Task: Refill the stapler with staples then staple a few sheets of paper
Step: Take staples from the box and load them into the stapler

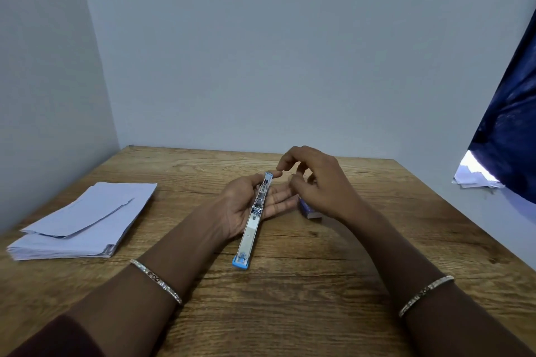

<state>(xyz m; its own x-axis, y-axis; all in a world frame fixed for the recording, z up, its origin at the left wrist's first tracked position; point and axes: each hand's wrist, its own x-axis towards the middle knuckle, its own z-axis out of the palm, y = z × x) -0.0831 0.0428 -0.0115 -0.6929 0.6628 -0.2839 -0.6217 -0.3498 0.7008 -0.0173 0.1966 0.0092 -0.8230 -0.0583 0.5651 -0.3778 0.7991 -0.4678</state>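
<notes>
a long silver metal stapler with light blue plastic ends (255, 216), swung fully open, lies at the centre of the frame across the upturned left hand (246, 206), whose fingers curl loosely around it. the right hand (319, 182) hovers just right of its far tip, fingertips pinched narrow; whether they hold staples cannot be told. a small blue staple box (309, 210) sits beneath that hand. this looks like the refill step; next, a strip must drop into the channel. a white paper stack (84, 223) waits at left on the wooden table (319, 298).
</notes>
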